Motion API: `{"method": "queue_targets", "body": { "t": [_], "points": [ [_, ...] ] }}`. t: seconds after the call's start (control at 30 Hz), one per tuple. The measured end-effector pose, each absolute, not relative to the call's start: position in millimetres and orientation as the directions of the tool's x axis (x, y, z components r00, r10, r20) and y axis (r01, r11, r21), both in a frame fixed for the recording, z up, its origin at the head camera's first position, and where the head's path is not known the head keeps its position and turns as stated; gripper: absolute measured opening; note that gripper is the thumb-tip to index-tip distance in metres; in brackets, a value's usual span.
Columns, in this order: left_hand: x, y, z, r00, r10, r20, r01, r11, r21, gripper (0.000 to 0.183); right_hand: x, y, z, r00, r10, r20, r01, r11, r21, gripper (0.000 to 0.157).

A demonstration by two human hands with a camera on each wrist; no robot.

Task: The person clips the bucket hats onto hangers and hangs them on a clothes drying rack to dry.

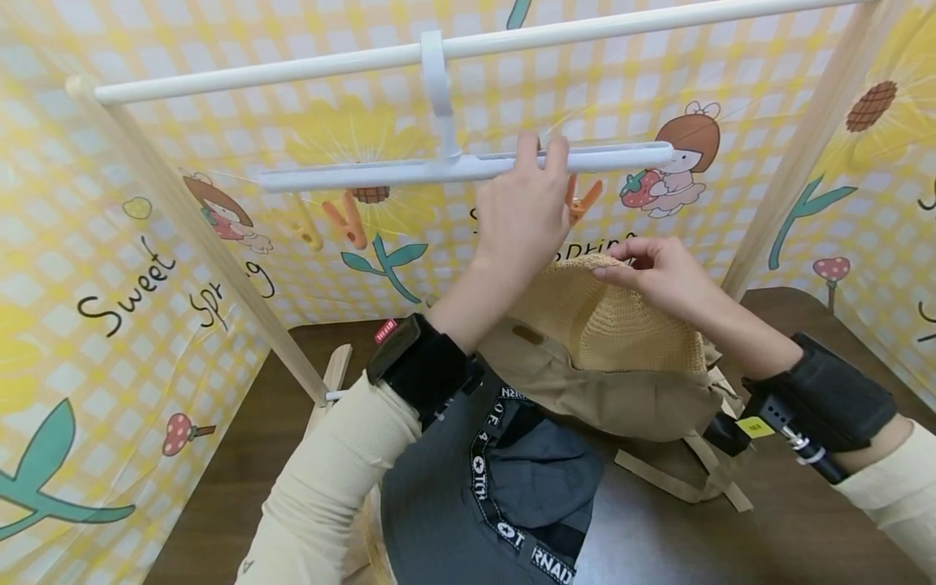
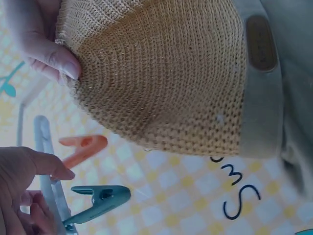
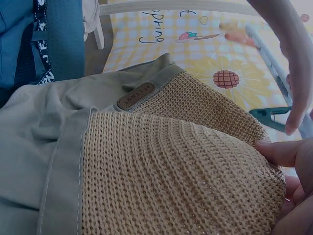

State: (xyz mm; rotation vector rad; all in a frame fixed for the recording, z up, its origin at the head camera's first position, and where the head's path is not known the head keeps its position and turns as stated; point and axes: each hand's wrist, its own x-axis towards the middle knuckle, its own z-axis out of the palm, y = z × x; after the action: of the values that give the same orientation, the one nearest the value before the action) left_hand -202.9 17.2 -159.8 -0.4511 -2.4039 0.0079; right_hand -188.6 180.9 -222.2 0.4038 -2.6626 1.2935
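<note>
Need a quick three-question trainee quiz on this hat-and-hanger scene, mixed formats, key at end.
1. Which hand pinches the knitted part of the tan hat?
2. True or false: the hanger's hook is off the white rail.
3. Which carries the black band with white lettering?
A) the tan hat
B) the dark grey hat
C) the hanger

Key:
1. The right hand; the left hand is on the hanger.
2. False; it hooks over the rail.
3. B
</note>
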Motion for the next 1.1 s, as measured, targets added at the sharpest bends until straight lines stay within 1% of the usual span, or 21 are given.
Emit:
{"method": "queue_targets", "body": {
  "t": [0.1,0.17,0.27,0.4,0.47,0.57,0.63,0.73,0.9,0.97,1.03,1.1],
  "points": [
    [-197.9,17.1,-157.3,-0.651,0.376,0.659,0.317,0.924,-0.214,0.027,-187.9,180.3,-221.2,-0.949,-0.178,0.262,-0.316,0.6,-0.735,0.022],
    [-196.6,16.7,-156.0,-0.604,0.42,0.678,0.317,0.906,-0.279,0.024,-186.6,180.0,-220.1,-0.947,-0.181,0.264,-0.319,0.602,-0.732,0.022],
    [-198.2,14.8,-156.1,-0.502,0.489,0.713,0.316,0.871,-0.375,0.019,-184.5,178.2,-218.7,-0.947,-0.18,0.265,-0.319,0.595,-0.737,0.02],
    [-201.5,9.3,-157.5,-0.389,0.592,0.705,0.357,0.803,-0.478,0.021,-182.4,176.3,-217.0,-0.949,-0.18,0.258,-0.315,0.582,-0.75,0.019],
    [-202.6,6.4,-158.7,-0.356,0.64,0.682,0.388,0.764,-0.515,0.023,-181.4,176.0,-216.1,-0.951,-0.177,0.253,-0.308,0.584,-0.751,0.019],
    [-203.3,3.2,-160.9,-0.325,0.693,0.643,0.441,0.713,-0.545,0.025,-180.1,176.0,-214.9,-0.953,-0.175,0.248,-0.303,0.593,-0.746,0.021],
    [-203.3,1.9,-162.2,-0.319,0.718,0.618,0.46,0.688,-0.561,0.031,-179.6,176.1,-214.4,-0.951,-0.179,0.251,-0.308,0.598,-0.74,0.021],
    [-204.2,0.7,-164.9,-0.291,0.733,0.615,0.476,0.669,-0.572,0.037,-179.6,177.0,-213.9,-0.939,-0.218,0.266,-0.344,0.599,-0.723,0.021],
    [-206.6,-2.4,-167.2,-0.233,0.762,0.605,0.594,0.604,-0.531,0.039,-179.4,178.9,-212.8,-0.909,-0.267,0.32,-0.417,0.583,-0.697,0.021],
    [-207.6,-4.7,-167.0,-0.208,0.773,0.6,0.656,0.565,-0.5,0.036,-179.4,179.2,-212.0,-0.898,-0.27,0.348,-0.44,0.575,-0.69,0.021],
    [-208.5,-7.5,-167.0,-0.176,0.77,0.613,0.707,0.532,-0.466,0.03,-179.7,179.2,-211.4,-0.884,-0.279,0.375,-0.467,0.555,-0.688,0.021],
    [-209.8,-10.0,-167.3,-0.125,0.755,0.643,0.751,0.496,-0.436,0.021,-179.8,179.1,-211.1,-0.875,-0.282,0.395,-0.485,0.532,-0.694,0.021]
  ]
}}
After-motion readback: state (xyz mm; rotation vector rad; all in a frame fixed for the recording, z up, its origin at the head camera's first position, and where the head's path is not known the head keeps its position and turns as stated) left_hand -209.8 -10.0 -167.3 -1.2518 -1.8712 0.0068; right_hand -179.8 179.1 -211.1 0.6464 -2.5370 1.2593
